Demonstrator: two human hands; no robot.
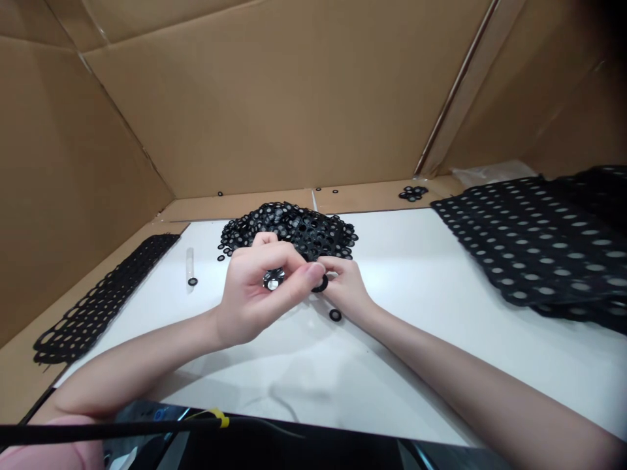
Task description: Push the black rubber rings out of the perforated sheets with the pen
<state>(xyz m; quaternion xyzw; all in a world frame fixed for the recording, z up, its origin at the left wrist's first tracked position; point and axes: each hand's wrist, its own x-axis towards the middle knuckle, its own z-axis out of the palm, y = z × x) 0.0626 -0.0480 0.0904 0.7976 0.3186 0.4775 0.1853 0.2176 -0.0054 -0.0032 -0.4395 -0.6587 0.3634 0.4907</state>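
My left hand (267, 287) is raised over the white board, thumb and forefinger pinched together at the edge of a small black ring (321, 283). Through the loop of its fingers shows another black piece with a bright centre (273, 280); I cannot tell whether the palm holds it. My right hand (347, 287) rests close behind the ring, fingers curled and partly hidden by the left thumb, so its grip is not visible. A loose black ring (336, 315) lies on the board just below the right wrist. Beyond both hands rises a heap of black rings (313, 236).
A clear tube (190, 264) lies left, with a black ring (192, 282) at its near end. Perforated black sheets (112, 294) lie along the left edge; more dotted black sheets (548, 241) are stacked right. Cardboard walls (294, 104) enclose the board (401, 313). A black cable (122, 429) crosses the front.
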